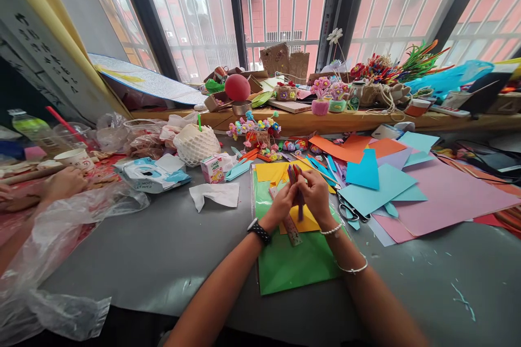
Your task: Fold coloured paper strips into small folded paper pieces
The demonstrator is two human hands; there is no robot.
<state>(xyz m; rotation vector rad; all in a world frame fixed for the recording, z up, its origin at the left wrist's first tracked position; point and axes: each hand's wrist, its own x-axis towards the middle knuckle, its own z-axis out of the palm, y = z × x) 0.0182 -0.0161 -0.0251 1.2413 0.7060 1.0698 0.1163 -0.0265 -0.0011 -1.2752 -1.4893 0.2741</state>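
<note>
Over the green paper pack (293, 268), both of my hands are closed on a small bundle of thin strips (293, 172), purple with other colours. Their exact kind is too small to tell. My left hand (280, 207), wearing a dark watch, grips the bundle from the left. From the right, my right hand (316, 191) pinches it, with white bracelets on that wrist. Below the hands, a patterned ruler-like strip (291, 231) lies slanted across yellow paper (270, 172). Black-handled scissors (347, 211) rest right of the pack, partly under blue paper.
Blue paper sheets (376, 190) and a large pink sheet (451, 195) spread to the right. Left lie a tissue (215, 195), a small carton (213, 169), a wet-wipe pack (150, 174) and a netted white fruit (197, 144). Another person's hand (65, 183) is at far left.
</note>
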